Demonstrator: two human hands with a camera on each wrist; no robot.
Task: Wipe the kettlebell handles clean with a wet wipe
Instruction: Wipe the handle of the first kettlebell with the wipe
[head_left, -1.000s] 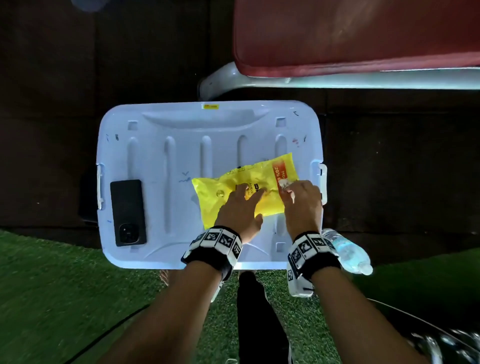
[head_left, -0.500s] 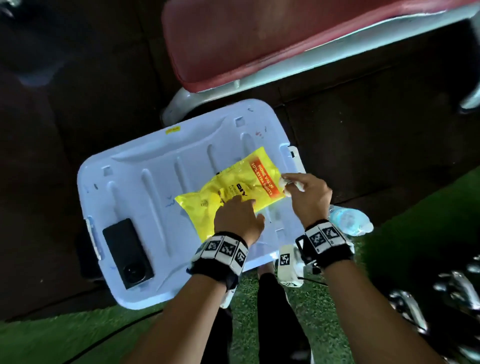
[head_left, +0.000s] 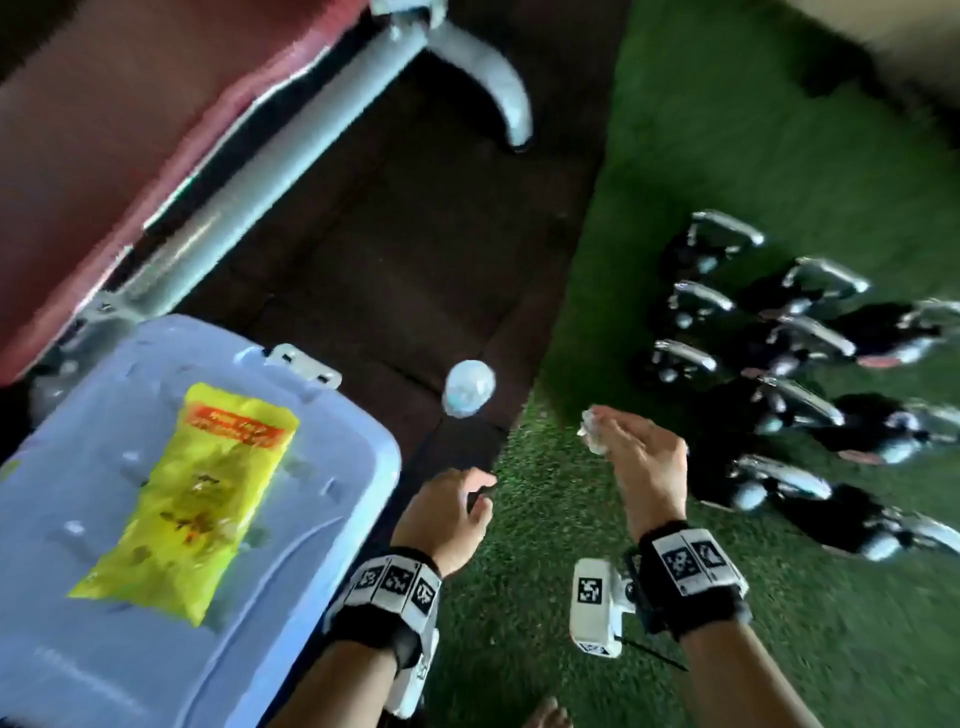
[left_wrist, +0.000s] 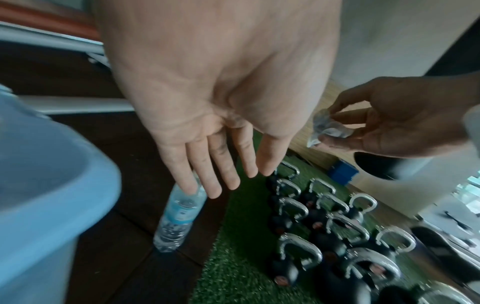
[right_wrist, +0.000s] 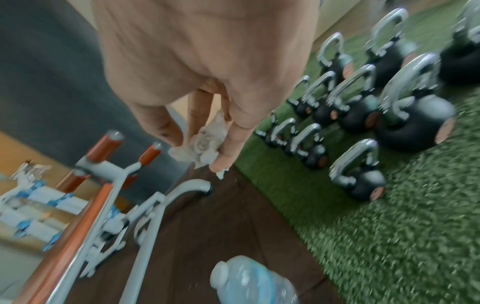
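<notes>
Kettlebell handles (head_left: 800, 332) stand in rows on the green turf beyond your right hand (head_left: 644, 467), whose fingers (right_wrist: 228, 144) only lightly pinch the crumpled wet wipe (right_wrist: 202, 144) while your left hand (head_left: 447, 514) hangs relaxed and empty, so that loose wad could slip onto the turf and pick up grit.

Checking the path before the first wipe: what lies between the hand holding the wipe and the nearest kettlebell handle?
Only bare green turf, seen in the head view, between the right hand pinching the wet wipe and the kettlebells.
</notes>
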